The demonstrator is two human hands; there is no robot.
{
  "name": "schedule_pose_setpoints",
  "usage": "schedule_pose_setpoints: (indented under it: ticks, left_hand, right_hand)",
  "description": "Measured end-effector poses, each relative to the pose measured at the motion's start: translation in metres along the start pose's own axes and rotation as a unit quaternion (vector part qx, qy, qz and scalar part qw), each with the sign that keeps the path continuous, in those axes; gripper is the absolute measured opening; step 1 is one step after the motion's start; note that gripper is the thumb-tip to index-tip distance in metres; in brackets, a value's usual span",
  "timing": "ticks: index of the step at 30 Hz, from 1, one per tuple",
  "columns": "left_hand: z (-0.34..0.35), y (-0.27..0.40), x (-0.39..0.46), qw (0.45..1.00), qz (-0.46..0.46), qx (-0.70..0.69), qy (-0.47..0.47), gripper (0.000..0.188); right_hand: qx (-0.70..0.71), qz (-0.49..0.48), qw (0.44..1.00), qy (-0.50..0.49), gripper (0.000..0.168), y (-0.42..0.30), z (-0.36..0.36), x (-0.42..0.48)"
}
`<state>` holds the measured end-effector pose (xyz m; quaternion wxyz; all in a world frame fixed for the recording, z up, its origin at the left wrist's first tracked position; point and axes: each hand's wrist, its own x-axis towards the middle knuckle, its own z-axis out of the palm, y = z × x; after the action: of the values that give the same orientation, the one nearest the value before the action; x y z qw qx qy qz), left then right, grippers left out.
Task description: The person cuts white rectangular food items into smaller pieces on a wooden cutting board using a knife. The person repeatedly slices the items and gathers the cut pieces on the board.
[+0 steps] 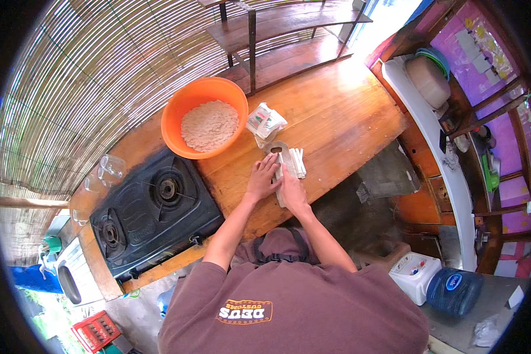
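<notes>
A narrow board (275, 144) with a handle hole lies on the wooden counter, partly covered by both hands. My left hand (263, 178) rests across it with fingers spread, the fingertips pressed down just below the hole; whether they hold anything is hidden. To its right, my right hand (293, 191) is closed around what looks like a knife, mostly hidden by the fingers. Several thin white sticks (297, 162) lie side by side against the board's right edge. Beyond the board sits a printed plastic packet (266, 121).
An orange basin (235, 99) of pale crumbly material stands behind the left hand. A black two-burner gas stove (137, 217) is to the left, with glass mugs (112, 167) behind it. Wooden shelves (287, 24) rise behind the wooden counter (340, 117).
</notes>
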<state>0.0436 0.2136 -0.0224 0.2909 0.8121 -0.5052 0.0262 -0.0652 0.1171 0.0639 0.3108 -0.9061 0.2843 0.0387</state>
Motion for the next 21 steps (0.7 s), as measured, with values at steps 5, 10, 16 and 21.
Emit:
schedule_pose_setpoints:
  ticks: [5,10,16,21]
  left_hand:
    - [0.0,-0.001,0.002,1.0,-0.003,-0.002,-0.004,0.044]
    - [-0.003,0.0,0.004,1.0,-0.01,-0.011,-0.011,0.043]
    - [-0.008,0.0,0.004,1.0,-0.015,-0.025,-0.01,0.038]
    - [-0.006,0.001,0.005,1.0,-0.007,-0.021,-0.002,0.039]
  right_hand:
    - [0.015,-0.007,1.0,0.015,0.058,0.005,0.007,0.002]
    - [0.027,0.003,1.0,0.01,0.056,0.009,0.012,0.008]
    - [0.008,0.017,1.0,0.005,0.055,0.002,0.009,0.007]
    - [0.011,0.0,0.999,0.038,0.055,0.011,0.022,0.0]
